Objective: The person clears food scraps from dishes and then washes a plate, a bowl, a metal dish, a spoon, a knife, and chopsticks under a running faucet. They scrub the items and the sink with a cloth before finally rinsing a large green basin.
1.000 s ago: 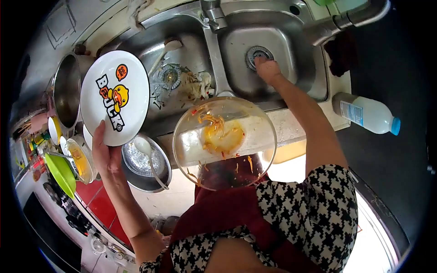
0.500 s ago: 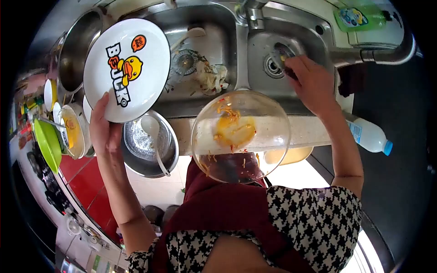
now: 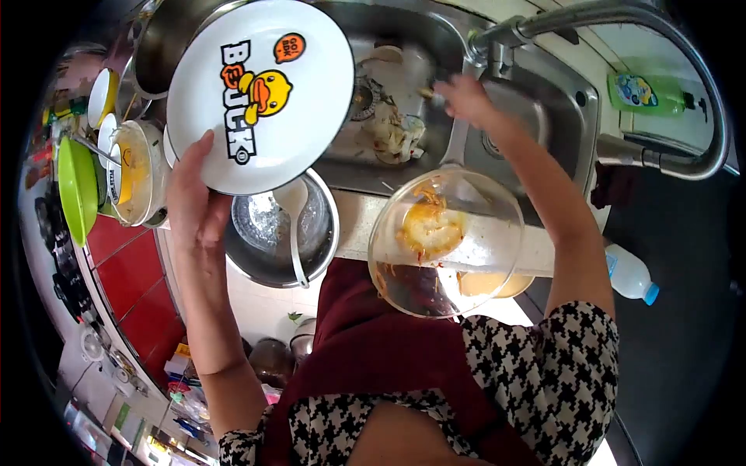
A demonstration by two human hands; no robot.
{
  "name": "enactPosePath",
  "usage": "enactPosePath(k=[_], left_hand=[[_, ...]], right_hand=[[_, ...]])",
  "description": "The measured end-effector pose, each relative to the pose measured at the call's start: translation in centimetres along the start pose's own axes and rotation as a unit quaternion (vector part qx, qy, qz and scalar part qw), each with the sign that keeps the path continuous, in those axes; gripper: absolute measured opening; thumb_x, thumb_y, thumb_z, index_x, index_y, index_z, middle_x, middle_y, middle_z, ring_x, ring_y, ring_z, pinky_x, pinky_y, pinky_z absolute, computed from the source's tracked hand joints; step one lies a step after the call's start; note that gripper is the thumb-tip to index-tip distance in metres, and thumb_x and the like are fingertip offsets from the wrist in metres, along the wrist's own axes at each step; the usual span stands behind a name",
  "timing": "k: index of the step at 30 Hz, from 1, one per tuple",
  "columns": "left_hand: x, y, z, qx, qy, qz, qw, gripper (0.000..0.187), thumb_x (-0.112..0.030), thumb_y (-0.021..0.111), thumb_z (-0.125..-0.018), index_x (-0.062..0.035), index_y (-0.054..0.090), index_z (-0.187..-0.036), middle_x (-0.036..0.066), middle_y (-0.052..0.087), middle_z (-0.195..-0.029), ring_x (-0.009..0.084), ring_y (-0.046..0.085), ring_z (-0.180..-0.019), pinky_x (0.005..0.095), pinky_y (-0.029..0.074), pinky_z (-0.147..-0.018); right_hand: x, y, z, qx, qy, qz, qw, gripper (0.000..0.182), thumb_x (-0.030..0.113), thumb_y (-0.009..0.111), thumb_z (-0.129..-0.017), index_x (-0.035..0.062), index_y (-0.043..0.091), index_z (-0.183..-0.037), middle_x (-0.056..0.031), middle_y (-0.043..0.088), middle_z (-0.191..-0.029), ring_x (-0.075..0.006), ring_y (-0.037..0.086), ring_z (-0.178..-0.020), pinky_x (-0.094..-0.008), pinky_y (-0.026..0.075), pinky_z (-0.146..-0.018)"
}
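My left hand [image 3: 200, 198] grips the lower left rim of a white plate [image 3: 311, 132] with a yellow duck print, tilted up at the left of the sink. My right hand [image 3: 468, 101] is over the left basin [image 3: 435, 58], close to the divider. Its fingers are pinched together and blurred; a small yellowish bit shows at their tips, too smeared to name. Wet food scraps [image 3: 394, 133] lie in that basin near its drain. Below the divider, a clear glass bowl [image 3: 431, 229] with orange food residue rests on the counter's front edge.
A steel pot [image 3: 249, 260] holding a white spoon [image 3: 294, 225] stands beneath the plate. Stacked dishes and a green basin [image 3: 76, 190] are at the left. The faucet [image 3: 606, 17] arches over the right basin [image 3: 536, 109]. A green bottle [image 3: 649, 92] and a white bottle [image 3: 629, 276] are at the right.
My right hand has moved left from the right basin's drain to over the left basin. The plate stays in my left hand. The whole view has shifted.
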State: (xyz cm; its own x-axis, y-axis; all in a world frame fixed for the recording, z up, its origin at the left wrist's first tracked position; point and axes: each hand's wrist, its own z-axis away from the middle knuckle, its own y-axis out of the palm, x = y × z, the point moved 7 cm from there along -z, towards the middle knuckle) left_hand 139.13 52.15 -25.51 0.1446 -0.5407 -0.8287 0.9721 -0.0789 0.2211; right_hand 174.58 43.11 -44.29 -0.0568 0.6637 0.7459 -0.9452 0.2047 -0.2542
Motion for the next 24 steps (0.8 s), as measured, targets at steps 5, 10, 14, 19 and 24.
enactPosePath(k=[5, 10, 14, 19, 24], left_hand=[[0.0, 0.0, 0.0, -0.011, -0.003, 0.006, 1.0, 0.039, -0.011, 0.049, -0.084, 0.0071, 0.039, -0.118, 0.018, 0.054, -0.107, 0.0252, 0.058, -0.094, 0.0358, 0.05, -0.08], [0.1, 0.6, 0.3, -0.011, -0.011, 0.007, 1.0, 0.039, -0.01, 0.049, -0.084, 0.0088, 0.039, -0.117, 0.018, 0.053, -0.108, 0.0248, 0.057, -0.095, 0.0354, 0.049, -0.081], [0.2, 1.7, -0.1, 0.012, -0.011, 0.008, 1.0, 0.041, -0.01, 0.049, -0.083, 0.0092, 0.038, -0.118, 0.019, 0.053, -0.109, 0.026, 0.056, -0.096, 0.0355, 0.049, -0.082], [1.0, 2.8, 0.2, 0.025, -0.016, 0.009, 1.0, 0.041, -0.009, 0.049, -0.083, 0.0088, 0.038, -0.118, 0.019, 0.052, -0.11, 0.0267, 0.056, -0.096, 0.0368, 0.049, -0.082], [1.3, 3.2, -0.2, 0.036, -0.027, -0.001, 0.999, 0.038, -0.009, 0.048, -0.084, 0.008, 0.04, -0.117, 0.019, 0.053, -0.108, 0.0259, 0.057, -0.095, 0.0358, 0.05, -0.081]], right_hand=[[1.7, -1.7, 3.6, -0.08, -0.021, -0.074, 0.994, 0.034, 0.036, 0.061, -0.076, 0.0015, 0.057, -0.079, -0.0028, 0.049, -0.06, -0.0114, 0.048, -0.06, -0.029, 0.042, -0.051], [-2.5, -4.7, 2.4, -0.108, -0.014, -0.054, 0.993, 0.036, 0.037, 0.063, -0.075, 0.0009, 0.059, -0.078, -0.0011, 0.053, -0.067, -0.0098, 0.045, -0.059, -0.0269, 0.037, -0.054], [-3.3, -4.6, 3.6, -0.091, -0.008, 0.009, 0.996, 0.035, 0.036, 0.062, -0.077, 0.0021, 0.061, -0.083, 0.0005, 0.052, -0.07, -0.0089, 0.042, -0.059, -0.0253, 0.035, -0.054], [-2.5, -3.5, 5.5, -0.059, -0.062, -0.047, 0.995, 0.031, 0.034, 0.059, -0.08, 0.0034, 0.06, -0.079, 0.0027, 0.05, -0.067, -0.007, 0.04, -0.059, -0.0241, 0.034, -0.054], [-3.9, -3.2, 6.2, -0.024, -0.046, -0.063, 0.997, 0.03, 0.035, 0.059, -0.08, 0.0055, 0.058, -0.075, 0.005, 0.047, -0.064, -0.0049, 0.038, -0.057, -0.0235, 0.032, -0.05]])
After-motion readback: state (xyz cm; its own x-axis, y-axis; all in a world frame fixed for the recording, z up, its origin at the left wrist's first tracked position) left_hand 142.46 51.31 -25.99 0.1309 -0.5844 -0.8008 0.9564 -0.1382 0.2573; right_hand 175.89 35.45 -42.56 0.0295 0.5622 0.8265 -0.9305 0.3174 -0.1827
